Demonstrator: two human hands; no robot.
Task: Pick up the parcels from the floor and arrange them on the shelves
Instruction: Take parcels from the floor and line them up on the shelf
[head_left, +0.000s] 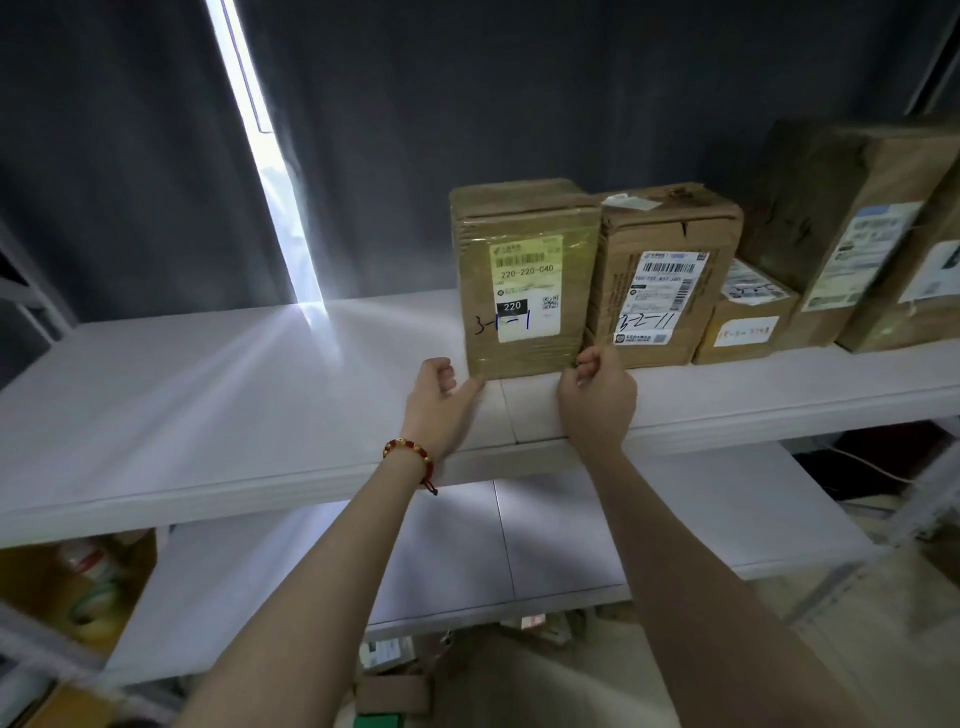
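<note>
While the taped parcel (524, 280) stood on the shelf (208, 395), left hand (439, 397) and right hand (597, 397), loosely curled, touched its lower corners; placement judged finishing, next another floor parcel.

Both your forearms are bare up to the bottom edge of the view, with no sleeves showing. Your left hand (440, 395) has a bracelet (410, 451) at the wrist: dark red and gold beads on a red cord, with a short knotted tail hanging loose. Your right hand (597, 397) and its wrist carry nothing: no ring, watch or glove.
</note>
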